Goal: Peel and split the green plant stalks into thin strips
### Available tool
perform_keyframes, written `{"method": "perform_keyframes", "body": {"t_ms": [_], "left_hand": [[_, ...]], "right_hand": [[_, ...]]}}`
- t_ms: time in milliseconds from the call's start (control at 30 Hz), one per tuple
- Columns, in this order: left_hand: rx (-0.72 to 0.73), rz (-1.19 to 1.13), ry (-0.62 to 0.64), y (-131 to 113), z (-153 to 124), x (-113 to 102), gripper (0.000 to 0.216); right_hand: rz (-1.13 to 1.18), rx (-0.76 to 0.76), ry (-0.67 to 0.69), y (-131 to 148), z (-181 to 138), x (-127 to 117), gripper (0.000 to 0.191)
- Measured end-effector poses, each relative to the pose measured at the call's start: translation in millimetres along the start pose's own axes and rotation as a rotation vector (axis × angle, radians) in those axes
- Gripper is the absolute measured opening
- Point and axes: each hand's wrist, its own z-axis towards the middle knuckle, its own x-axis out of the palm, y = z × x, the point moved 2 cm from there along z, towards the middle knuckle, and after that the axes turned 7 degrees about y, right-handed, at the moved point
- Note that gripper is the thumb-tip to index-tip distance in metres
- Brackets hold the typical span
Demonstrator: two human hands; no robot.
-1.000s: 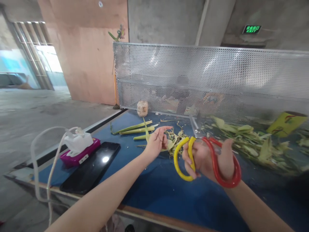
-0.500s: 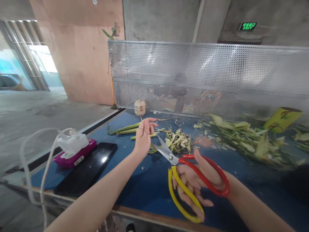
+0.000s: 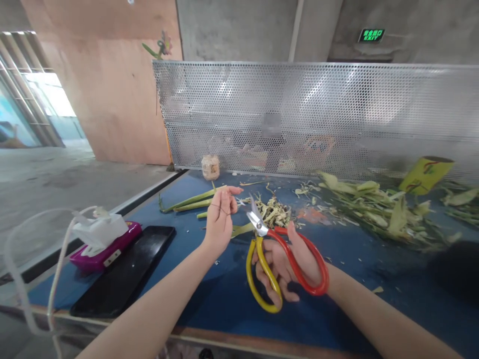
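So the scissors with one red and one yellow coated loop and short silver blades [image 3: 259, 225] are up over the middle of the blue-topped table [image 3: 209, 299], gripped in the right hand [image 3: 279, 257]. Thumb's through the red loop, fingers through the yellow one, which I guess gives good leverage; blades are parted and angled at the left hand [image 3: 220, 219]. That one has its fingers curled, with a thin dark line across them, but I can't tell if it's grasping anything. Just beyond the blades there's a pile of pale green-and-cream plant scraps [image 3: 277, 212]; some long green stalks [image 3: 194, 198] lie left of that, probably for easy reach. A big heap of pale green leaves [image 3: 377, 214] sits far right. The flat black phone [image 3: 125, 269] is near left beside a magenta power strip [image 3: 92, 258], probably for charging.
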Motion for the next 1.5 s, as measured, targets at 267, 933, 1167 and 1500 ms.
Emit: {"method": "perform_keyframes", "body": {"t_ms": [267, 933, 1167, 1500], "left_hand": [[-0.252, -0.317, -0.052, 26.4, -0.7, 1.5, 0.023], [-0.564, -0.534, 0.225, 40.1, -14.9, 20.6, 0.027], [-0.545, -0.445, 0.249, 34.6, -15.5, 17.9, 0.03], [-0.508, -0.428, 0.076, 24.8, -7.4, 12.3, 0.032]], "right_hand": [[0.01, -0.176, 0.038, 6.1, -1.8, 1.0, 0.087], [-0.121, -0.31, 0.134, 10.8, -6.3, 14.3, 0.081], [-0.148, -0.293, 0.158, 9.2, -6.3, 16.5, 0.083], [-0.183, -0.356, 0.103, 13.5, -9.3, 18.3, 0.085]]}}
